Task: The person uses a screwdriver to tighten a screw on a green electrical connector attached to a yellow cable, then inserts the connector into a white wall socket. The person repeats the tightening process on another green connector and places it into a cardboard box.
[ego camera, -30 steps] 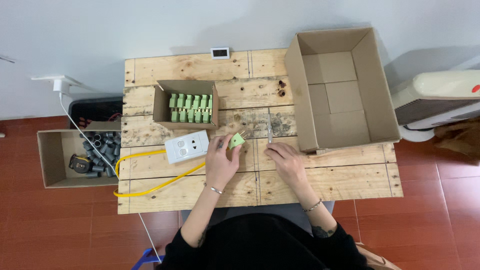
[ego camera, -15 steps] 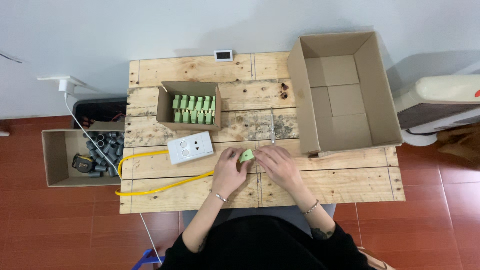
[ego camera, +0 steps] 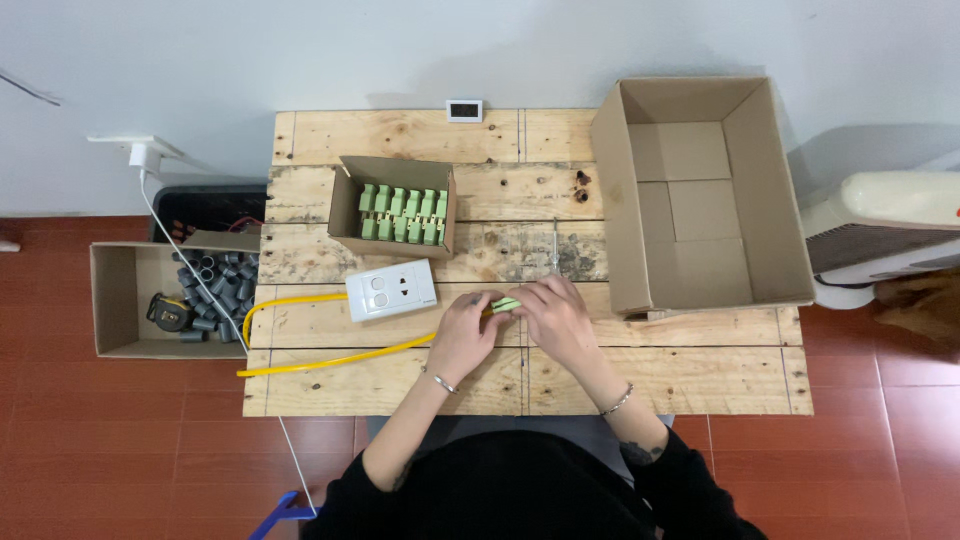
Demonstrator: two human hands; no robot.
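Fingertips of both hands closed on one small pale-green plastic connector block [ego camera: 505,304], pinched from two sides above the table. Left hand [ego camera: 463,336] gripping the block's left end, right hand [ego camera: 555,318] covering its right end and most of its top; only a short green sliver visible between the fingers. Long axis of the block roughly left to right, tilted slightly up toward the right. Both hands equally near, meeting at the block just forward of the body's midline. Whether anything else sits inside the right hand: cannot tell, hidden by the knuckles. Thin bracelet on each wrist.

Just left of the left hand: white rectangular plastic socket plate [ego camera: 392,289], lying flat, with a yellow cable [ego camera: 335,356] running out from its lower side and looping toward the table's left edge. Just above the right hand: slim metal tool [ego camera: 556,243], probably a small screwdriver, lying on the boards with its shaft pointing away from the body.

Farther back, left of centre: small open cardboard carton [ego camera: 345,205] packed with upright rows of matching green connector blocks [ego camera: 402,213]. Right side: large open brown cardboard box [ego camera: 700,190], overhanging the table edge. At the rear edge: small white digital display unit [ego camera: 464,109].

Surface: rough pale wooden pallet-board table [ego camera: 680,375]. Floor of red-brown tiles [ego camera: 120,440]. On the floor at left, cardboard box of grey cylindrical parts [ego camera: 210,295]; a white plug and cord [ego camera: 150,165] at the white wall. At far right, cream-coloured appliance [ego camera: 880,230].
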